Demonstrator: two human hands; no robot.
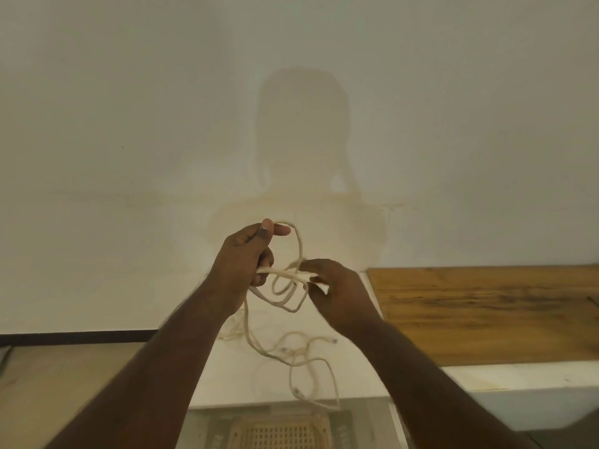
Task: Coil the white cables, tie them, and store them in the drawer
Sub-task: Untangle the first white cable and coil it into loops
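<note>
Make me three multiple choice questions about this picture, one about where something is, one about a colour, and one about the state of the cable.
1. Where is the wooden board?
A. To the right of the hands
B. Left of the hands
C. Hanging on the wall

2. What colour is the cable?
A. Black
B. White
C. Red

3. What state is the cable in?
A. Neatly coiled and tied
B. Lying untouched on the surface
C. Partly looped between both hands, with the rest trailing loose below

Answers:
1. A, the board lies flat beside the right hand.
2. B, the strands look white to cream against the pale wall.
3. C, the left hand and the right hand each have a grip on a few loops, while tangled slack hangs down to the counter.
</note>
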